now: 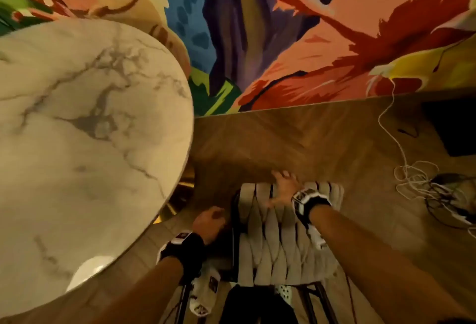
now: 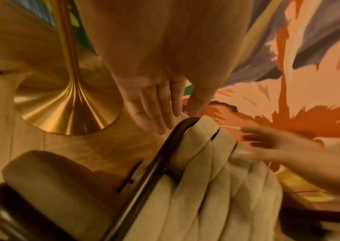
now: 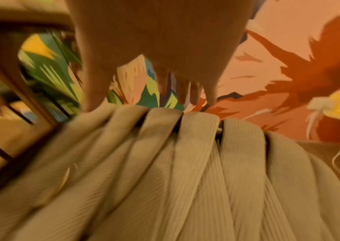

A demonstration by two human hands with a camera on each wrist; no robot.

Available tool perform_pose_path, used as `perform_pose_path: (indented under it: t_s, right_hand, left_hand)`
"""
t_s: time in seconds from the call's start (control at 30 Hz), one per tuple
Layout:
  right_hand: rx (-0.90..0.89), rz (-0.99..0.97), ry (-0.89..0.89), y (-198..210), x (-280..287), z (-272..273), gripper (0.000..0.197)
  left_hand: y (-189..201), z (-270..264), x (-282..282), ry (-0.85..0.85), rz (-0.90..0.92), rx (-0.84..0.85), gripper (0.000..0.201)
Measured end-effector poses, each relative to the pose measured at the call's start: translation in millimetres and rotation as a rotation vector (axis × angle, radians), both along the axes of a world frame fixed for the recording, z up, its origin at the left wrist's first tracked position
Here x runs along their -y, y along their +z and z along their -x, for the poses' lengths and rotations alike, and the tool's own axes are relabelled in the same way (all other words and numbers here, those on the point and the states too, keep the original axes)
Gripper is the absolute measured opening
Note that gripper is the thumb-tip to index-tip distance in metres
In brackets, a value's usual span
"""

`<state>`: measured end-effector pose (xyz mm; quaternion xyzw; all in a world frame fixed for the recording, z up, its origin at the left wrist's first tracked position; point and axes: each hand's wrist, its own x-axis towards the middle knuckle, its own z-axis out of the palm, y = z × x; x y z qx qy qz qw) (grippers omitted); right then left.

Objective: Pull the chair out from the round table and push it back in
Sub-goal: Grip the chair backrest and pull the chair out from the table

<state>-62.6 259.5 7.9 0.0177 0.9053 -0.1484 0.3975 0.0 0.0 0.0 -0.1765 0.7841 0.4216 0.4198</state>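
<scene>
Woven beige chair back [image 1: 280, 236] nearest, directly under both wrists. Right grip [image 1: 283, 189] laid over top rail of chair, fingers draped past far edge, thumb near side; loosely grasping rail. Left grip [image 2: 154, 104] released, fingers straight, just beside dark frame corner [image 2: 187, 121], contact not discernible. Round marble worktop [image 1: 85, 130] left of both grips, chair standing clear of its edge. White cable [image 1: 409, 174] on floor, right of right grip.
</scene>
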Motion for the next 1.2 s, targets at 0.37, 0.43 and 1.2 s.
perform_pose_path:
  t_s: [0.37,0.43,1.2]
  right_hand:
    - [0.145,0.005,0.335,81,-13,-15,0.063]
    - [0.066,0.002,0.284,122,-33,-2,0.053]
    - [-0.113,0.039,0.32,121,-74,-174,0.034]
  left_hand:
    - [49,-22,-58,0.002,-0.192,-0.148,0.075]
    - [80,1,-76,-0.055,-0.239,-0.304,0.058]
    - [104,-81,-59,-0.507,-0.017,-0.179,0.014]
